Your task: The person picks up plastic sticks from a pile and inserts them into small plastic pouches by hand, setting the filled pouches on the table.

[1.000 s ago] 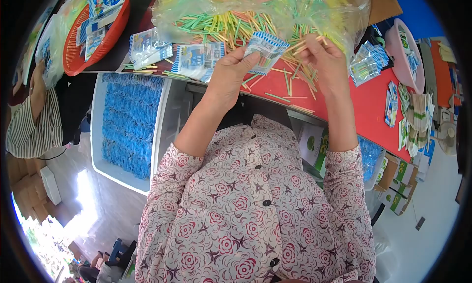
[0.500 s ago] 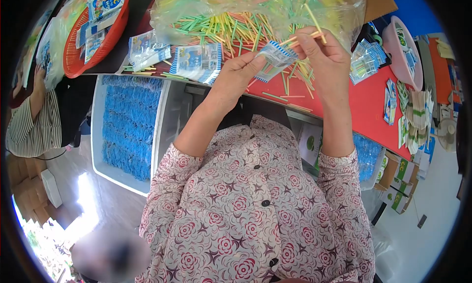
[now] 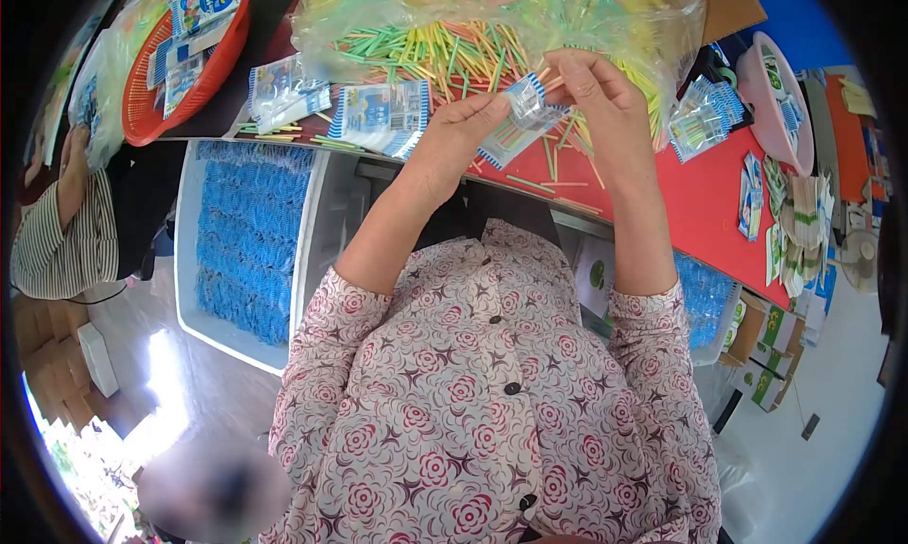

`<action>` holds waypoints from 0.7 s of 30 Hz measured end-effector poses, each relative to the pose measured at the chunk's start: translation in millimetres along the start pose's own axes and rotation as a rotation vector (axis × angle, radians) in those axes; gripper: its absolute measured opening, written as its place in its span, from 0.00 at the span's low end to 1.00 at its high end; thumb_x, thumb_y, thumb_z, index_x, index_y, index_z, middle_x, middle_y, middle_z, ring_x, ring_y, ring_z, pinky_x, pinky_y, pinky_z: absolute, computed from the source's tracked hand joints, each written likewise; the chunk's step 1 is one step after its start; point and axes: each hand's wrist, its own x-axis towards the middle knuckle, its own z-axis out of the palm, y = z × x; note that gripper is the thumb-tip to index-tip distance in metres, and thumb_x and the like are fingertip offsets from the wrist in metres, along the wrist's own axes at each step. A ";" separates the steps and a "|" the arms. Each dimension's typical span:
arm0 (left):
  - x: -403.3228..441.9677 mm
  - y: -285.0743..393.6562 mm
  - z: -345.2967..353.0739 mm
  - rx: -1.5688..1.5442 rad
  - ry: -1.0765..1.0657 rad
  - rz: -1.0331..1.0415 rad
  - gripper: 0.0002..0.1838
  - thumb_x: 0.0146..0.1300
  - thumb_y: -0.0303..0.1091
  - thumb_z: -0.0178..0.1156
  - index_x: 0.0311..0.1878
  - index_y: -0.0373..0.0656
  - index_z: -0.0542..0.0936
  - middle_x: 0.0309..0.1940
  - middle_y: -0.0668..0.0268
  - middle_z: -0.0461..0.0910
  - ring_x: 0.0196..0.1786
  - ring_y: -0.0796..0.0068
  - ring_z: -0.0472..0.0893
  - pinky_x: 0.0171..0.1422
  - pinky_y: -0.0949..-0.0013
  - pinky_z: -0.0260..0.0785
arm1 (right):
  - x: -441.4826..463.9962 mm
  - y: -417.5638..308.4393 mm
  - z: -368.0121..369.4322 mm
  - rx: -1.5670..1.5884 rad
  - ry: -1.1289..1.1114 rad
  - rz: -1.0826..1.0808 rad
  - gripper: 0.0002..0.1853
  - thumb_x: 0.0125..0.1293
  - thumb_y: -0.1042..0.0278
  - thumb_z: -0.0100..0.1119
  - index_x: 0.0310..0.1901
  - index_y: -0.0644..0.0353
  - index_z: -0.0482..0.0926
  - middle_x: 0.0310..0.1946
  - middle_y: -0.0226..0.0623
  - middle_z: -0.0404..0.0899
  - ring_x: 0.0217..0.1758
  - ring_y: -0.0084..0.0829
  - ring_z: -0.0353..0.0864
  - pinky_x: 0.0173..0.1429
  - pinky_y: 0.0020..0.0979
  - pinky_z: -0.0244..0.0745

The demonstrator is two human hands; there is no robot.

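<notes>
My left hand [image 3: 456, 145] pinches the side of a small clear packet [image 3: 518, 130] with blue striped edges, above the table's front edge. At the packet's upper right end, my right hand [image 3: 610, 104] has its fingers closed on thin pinkish-orange sticks [image 3: 552, 82]. Their lower ends reach the packet's mouth; how far inside they go is hard to see. Behind both hands lies a heap of thin pastel sticks [image 3: 426, 52] in green, yellow and orange, partly under a large clear plastic bag [image 3: 378, 7]. Loose sticks [image 3: 558, 166] lie below my right hand.
More packets [image 3: 380, 118] lie left of my hands, and another group [image 3: 702, 118] lies right on the red tabletop [image 3: 695, 208]. A red basket [image 3: 236, 57] and a pink basket [image 3: 804, 137] hold packets. A white bin [image 3: 307, 222] of blue packets stands below. Someone's striped sleeve [image 3: 66, 246] shows left.
My right hand has moved slightly left and tilted over the packet. The pale yellow stick that stuck up from its fingers no longer shows there. The packet has turned a little.
</notes>
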 end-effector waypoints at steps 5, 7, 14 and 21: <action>0.2 0.2 1.6 -0.020 0.012 0.003 0.16 0.68 0.39 0.53 0.50 0.38 0.79 0.40 0.68 0.81 0.42 0.82 0.77 0.48 0.76 0.68 | -0.1 6.0 1.9 -0.149 0.027 -0.043 0.11 0.66 0.68 0.57 0.46 0.63 0.80 0.35 0.29 0.80 0.36 0.18 0.76 0.45 0.20 0.72; 1.4 -0.5 0.9 -0.055 0.012 0.000 0.15 0.68 0.39 0.54 0.50 0.38 0.79 0.41 0.68 0.81 0.43 0.82 0.78 0.50 0.76 0.68 | -7.4 8.5 8.3 -0.393 0.066 -0.173 0.12 0.67 0.67 0.56 0.47 0.63 0.80 0.36 0.29 0.80 0.38 0.18 0.76 0.46 0.20 0.71; 4.1 4.1 5.4 -0.208 0.011 -0.007 0.15 0.68 0.38 0.54 0.52 0.39 0.77 0.42 0.68 0.81 0.45 0.80 0.78 0.54 0.74 0.68 | -7.6 21.9 16.0 -0.301 0.075 -0.350 0.16 0.66 0.72 0.55 0.55 0.63 0.74 0.40 0.30 0.78 0.42 0.19 0.75 0.47 0.20 0.70; -0.2 8.2 15.9 -0.205 0.042 0.115 0.11 0.66 0.33 0.56 0.48 0.38 0.77 0.39 0.69 0.80 0.43 0.82 0.77 0.48 0.77 0.69 | -11.3 21.7 7.3 -0.249 0.108 -0.085 0.22 0.64 0.76 0.56 0.61 0.62 0.68 0.41 0.29 0.76 0.40 0.16 0.73 0.46 0.19 0.69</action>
